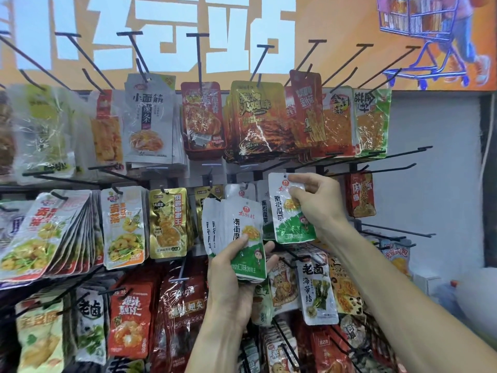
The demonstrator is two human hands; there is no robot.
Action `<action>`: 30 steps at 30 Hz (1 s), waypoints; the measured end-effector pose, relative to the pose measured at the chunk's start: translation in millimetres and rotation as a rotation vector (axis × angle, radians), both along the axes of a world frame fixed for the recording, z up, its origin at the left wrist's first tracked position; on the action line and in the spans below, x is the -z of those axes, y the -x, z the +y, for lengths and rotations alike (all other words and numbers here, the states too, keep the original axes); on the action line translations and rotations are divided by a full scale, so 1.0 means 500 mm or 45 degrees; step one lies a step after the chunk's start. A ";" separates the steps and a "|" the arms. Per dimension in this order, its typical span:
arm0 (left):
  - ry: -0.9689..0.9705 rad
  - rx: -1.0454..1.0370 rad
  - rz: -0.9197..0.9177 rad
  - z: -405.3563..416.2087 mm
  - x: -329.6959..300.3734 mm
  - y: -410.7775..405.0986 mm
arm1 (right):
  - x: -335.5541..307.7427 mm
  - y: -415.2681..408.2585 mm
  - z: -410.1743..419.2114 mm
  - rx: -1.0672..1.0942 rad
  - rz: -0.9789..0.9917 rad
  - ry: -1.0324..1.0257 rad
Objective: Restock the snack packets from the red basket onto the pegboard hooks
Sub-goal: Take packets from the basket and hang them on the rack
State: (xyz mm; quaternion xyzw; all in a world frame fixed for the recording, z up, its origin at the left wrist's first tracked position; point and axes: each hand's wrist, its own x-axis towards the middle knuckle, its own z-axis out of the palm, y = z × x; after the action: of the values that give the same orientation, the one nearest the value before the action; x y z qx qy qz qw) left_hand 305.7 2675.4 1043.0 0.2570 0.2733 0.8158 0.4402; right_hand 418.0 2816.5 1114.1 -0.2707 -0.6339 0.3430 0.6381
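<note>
My left hand grips a stack of white-and-green snack packets, thumb across the front one, in the middle of the view. My right hand pinches a single packet of the same kind by its top right corner and holds it upright, just right of the stack. Its punched hole sits close below a black hook of the middle row. More of these white packets hang behind it. The red basket is out of view.
Rows of long black hooks stick out toward me, loaded with many hanging snack packets. Bare hooks project at the right, next to a white wall. An orange and blue poster covers the top.
</note>
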 end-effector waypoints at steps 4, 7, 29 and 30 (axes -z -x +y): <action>-0.019 0.005 -0.011 -0.003 0.001 0.005 | -0.012 0.004 0.004 0.112 -0.107 -0.044; -0.034 0.031 -0.019 -0.005 0.000 0.008 | -0.023 0.022 0.019 0.160 -0.192 -0.052; -0.080 0.162 0.059 0.013 0.015 -0.016 | 0.095 0.029 -0.103 -0.356 0.129 0.298; -0.070 0.150 0.051 0.016 0.016 -0.016 | 0.097 0.030 -0.101 -0.353 0.141 0.281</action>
State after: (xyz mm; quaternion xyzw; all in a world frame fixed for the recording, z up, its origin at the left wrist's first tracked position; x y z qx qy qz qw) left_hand 313.8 2683.2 1035.2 0.3009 0.2438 0.7905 0.4745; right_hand 402.8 2765.9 1065.5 -0.2295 -0.5876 0.5096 0.5852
